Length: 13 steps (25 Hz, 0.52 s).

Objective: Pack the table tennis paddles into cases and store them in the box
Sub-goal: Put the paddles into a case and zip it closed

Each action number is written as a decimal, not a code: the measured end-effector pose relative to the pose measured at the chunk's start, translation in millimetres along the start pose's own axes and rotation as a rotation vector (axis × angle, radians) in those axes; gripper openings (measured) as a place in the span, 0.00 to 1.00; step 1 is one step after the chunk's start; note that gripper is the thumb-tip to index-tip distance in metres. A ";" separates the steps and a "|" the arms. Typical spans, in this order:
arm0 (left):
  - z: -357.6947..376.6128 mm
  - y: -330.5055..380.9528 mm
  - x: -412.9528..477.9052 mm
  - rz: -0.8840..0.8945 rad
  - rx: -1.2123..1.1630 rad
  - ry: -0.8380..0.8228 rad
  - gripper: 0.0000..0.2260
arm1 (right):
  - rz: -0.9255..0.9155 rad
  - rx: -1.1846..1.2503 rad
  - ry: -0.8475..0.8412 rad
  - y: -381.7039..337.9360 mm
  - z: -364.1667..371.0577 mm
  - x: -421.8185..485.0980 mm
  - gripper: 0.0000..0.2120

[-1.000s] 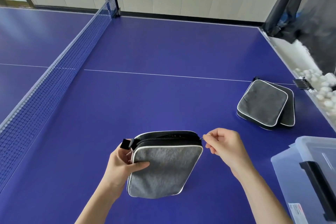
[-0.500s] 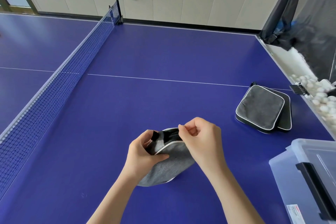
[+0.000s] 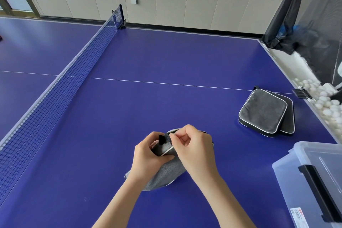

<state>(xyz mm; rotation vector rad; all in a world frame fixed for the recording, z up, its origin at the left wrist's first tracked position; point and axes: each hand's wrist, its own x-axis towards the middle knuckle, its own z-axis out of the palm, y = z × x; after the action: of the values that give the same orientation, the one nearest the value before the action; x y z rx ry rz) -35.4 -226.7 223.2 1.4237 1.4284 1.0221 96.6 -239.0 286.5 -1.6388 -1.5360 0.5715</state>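
A grey paddle case (image 3: 166, 174) with white piping lies on the blue table in front of me. My left hand (image 3: 148, 155) grips its near-left corner, next to the black loop. My right hand (image 3: 192, 150) pinches the zipper pull at the case's top edge, close to my left hand. Most of the zipper is hidden behind my hands, and no paddle shows. Two more grey cases (image 3: 266, 113) lie stacked at the right. A clear plastic box (image 3: 296, 181) with a black latch stands at the lower right.
The net (image 3: 55, 94) crosses the table on the left. Beyond the table's right edge runs a trough with several white balls (image 3: 325, 102) under black netting (image 3: 303, 24). A white centre line (image 3: 166, 84) runs across the blue surface.
My right hand has drawn the zipper pull from the case's right corner leftward to my left hand. The case now lies turned and partly covered by both hands.
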 end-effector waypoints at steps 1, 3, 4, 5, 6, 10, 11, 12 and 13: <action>-0.1 0.6 0.2 -0.001 -0.015 -0.012 0.19 | -0.024 -0.019 0.002 2.1 -1.5 1.3 0.06; -1.6 2.9 1.2 -0.018 -0.064 -0.025 0.19 | -0.053 -0.042 0.041 9.1 -6.0 5.4 0.07; -2.7 4.7 1.6 -0.042 -0.111 -0.027 0.19 | -0.054 -0.038 0.092 15.1 -9.8 8.0 0.07; -4.1 6.7 2.0 -0.072 -0.172 -0.027 0.19 | -0.049 -0.018 0.159 22.5 -15.0 10.6 0.09; -5.6 8.5 2.5 -0.105 -0.236 -0.024 0.20 | -0.041 0.016 0.230 31.6 -21.0 12.7 0.11; -10.7 11.9 4.5 -0.257 -0.505 0.015 0.19 | 0.170 0.275 0.246 80.0 -40.1 9.3 0.19; -11.8 12.3 4.8 -0.290 -0.554 0.005 0.20 | 0.270 0.361 0.161 92.2 -40.0 5.7 0.21; -12.2 12.9 4.6 -0.316 -0.586 -0.008 0.20 | 0.367 0.452 0.059 103.1 -38.4 1.2 0.22; -12.2 13.2 3.8 -0.340 -0.607 -0.015 0.19 | 0.451 0.541 -0.052 113.1 -35.9 -4.5 0.24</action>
<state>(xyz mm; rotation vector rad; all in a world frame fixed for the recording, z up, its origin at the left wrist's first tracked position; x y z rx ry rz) -43.0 -222.5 239.4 0.7216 1.1563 1.0917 192.4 -245.6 216.7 -1.5362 -0.9184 1.1649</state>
